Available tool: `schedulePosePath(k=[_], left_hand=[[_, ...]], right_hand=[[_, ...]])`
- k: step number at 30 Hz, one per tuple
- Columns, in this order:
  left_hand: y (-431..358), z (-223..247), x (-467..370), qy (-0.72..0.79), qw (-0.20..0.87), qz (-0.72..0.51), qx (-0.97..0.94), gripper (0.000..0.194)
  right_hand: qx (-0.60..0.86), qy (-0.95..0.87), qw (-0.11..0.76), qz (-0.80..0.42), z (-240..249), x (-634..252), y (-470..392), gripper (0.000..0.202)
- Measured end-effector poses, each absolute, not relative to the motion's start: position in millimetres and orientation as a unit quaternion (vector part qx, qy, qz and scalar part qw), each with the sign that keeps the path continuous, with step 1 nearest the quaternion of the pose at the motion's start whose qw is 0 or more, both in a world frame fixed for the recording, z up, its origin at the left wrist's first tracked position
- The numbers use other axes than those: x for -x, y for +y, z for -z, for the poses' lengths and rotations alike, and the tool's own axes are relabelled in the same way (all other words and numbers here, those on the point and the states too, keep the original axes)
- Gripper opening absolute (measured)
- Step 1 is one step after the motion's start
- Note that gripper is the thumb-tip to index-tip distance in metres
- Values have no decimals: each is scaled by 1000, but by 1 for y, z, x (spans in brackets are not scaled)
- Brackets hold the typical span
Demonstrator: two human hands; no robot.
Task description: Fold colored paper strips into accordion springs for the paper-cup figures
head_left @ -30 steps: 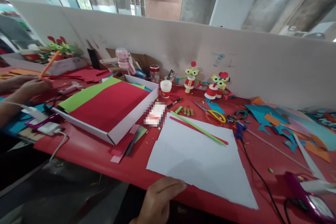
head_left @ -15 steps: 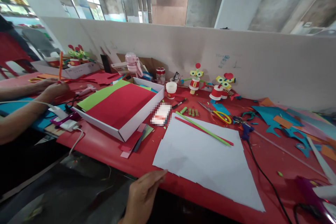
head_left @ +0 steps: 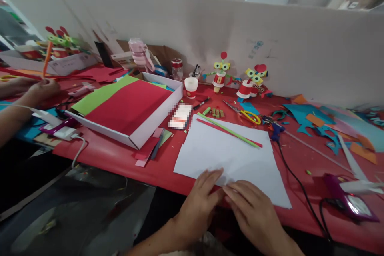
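Paper (head_left: 216, 154) lies by half-curled left and right grips (head_left: 201, 204) (head_left: 255, 212).

Bare forearms (head_left: 159, 238) and fingers (head_left: 214, 177), dark legwear (head_left: 159, 208), dull, blurred fabric (head_left: 209, 244) at the waist

No text is readable. Beyond the left hand (head_left: 198, 204) and the right hand (head_left: 255, 214), the blue marks (head_left: 256, 48) on the wall (head_left: 180, 28) are too faint; nearer the hands, the markings on a doll's red cup (head_left: 219, 80) and a paper cup (head_left: 191, 88) are too small. Far left of both hands, print on a white box (head_left: 70, 65) is blurred.
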State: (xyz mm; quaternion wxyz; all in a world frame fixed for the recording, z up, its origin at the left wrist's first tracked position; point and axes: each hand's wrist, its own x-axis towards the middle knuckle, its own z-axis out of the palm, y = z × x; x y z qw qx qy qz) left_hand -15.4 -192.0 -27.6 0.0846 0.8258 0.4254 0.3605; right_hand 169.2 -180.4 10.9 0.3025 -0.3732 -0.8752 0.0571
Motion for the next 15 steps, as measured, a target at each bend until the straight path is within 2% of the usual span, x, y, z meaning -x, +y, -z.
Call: schedulePosePath(k=[4, 8, 11, 15], left_hand=[[-202, 33, 15, 439, 155, -432, -773, 26], [-205, 33, 13, 417, 278, -427, -753, 30], [-202, 32, 15, 359, 224, -392, -817, 27], [-194, 30, 17, 356, 109, -424, -826, 22]], right_hand=[[403, -873, 263, -84, -2, -173, -173, 26], [436, -844, 298, -95, 5, -168, -158, 24], [482, -818, 304, -79, 7, -170, -135, 22], [556, -790, 251, -65, 6, -175, -105, 30]])
